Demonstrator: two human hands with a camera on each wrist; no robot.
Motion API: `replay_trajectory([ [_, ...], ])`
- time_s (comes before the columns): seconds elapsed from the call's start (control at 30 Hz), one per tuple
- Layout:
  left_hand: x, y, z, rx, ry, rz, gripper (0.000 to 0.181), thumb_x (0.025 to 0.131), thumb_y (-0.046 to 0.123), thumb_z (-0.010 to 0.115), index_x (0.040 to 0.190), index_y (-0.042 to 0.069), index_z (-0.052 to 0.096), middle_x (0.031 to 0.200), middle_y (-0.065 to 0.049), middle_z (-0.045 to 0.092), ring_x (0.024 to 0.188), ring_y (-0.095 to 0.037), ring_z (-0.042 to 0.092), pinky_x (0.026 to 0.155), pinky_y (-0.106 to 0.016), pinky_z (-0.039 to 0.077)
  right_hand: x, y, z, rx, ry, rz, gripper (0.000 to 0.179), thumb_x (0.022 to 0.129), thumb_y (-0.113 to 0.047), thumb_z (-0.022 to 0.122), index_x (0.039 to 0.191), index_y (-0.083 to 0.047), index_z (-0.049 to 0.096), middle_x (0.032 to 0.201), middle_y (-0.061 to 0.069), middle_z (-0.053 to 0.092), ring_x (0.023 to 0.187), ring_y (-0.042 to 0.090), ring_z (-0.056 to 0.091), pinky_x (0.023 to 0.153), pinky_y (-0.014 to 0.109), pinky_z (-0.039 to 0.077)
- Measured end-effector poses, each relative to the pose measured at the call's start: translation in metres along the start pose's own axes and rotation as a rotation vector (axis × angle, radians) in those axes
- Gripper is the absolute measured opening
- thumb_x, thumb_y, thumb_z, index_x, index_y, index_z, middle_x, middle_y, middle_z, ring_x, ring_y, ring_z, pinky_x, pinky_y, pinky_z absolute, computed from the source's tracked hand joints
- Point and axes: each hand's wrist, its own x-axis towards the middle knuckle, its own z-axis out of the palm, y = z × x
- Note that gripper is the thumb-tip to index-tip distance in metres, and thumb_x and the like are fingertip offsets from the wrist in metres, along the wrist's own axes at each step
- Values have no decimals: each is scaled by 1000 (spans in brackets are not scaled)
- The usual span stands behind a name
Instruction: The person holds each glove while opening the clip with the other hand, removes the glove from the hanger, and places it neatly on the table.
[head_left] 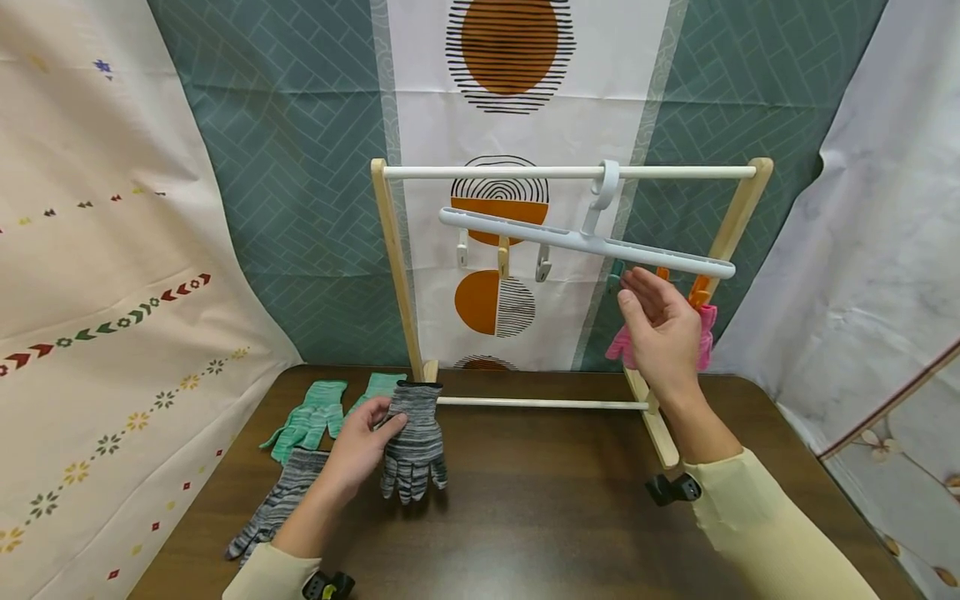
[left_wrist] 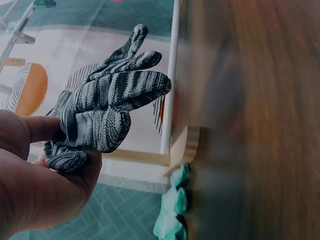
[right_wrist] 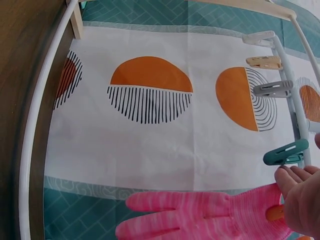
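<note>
My left hand (head_left: 358, 446) pinches a grey-and-black knit glove (head_left: 415, 442) near its cuff; the glove's fingers point down over the table. My right hand (head_left: 663, 337) is raised below a pale hanger (head_left: 525, 231), fingers loosely bent and nothing gripped. Its fingertips are at a teal clip (right_wrist: 286, 153); whether they touch it I cannot tell. Beneath that hand a pink glove (right_wrist: 200, 215) hangs from orange clips (head_left: 699, 292), partly hidden by the hand. White, tan and grey clips (right_wrist: 273, 89) hang along the other half of the hanger, holding nothing.
The hanger hooks over the top bar (head_left: 495, 172) of a wooden rack and tilts down to the right. On the table (head_left: 525, 500), green gloves (head_left: 311, 417) and another grey-and-black glove (head_left: 277, 500) lie at the left. Patterned cloths (head_left: 285, 167) surround the table.
</note>
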Motion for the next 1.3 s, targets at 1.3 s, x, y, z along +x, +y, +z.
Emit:
replay_trajectory([
  [1.3,-19,-51,-31,330,-36,-96,33,99,5,71,125,-9,57,121,-25,62,117,-42,59,90,-55,51,-32,2,-12,-83,-47,-61,37,102,-2,69,140,-3,68,135,12,71,125,21,68,105,24,49],
])
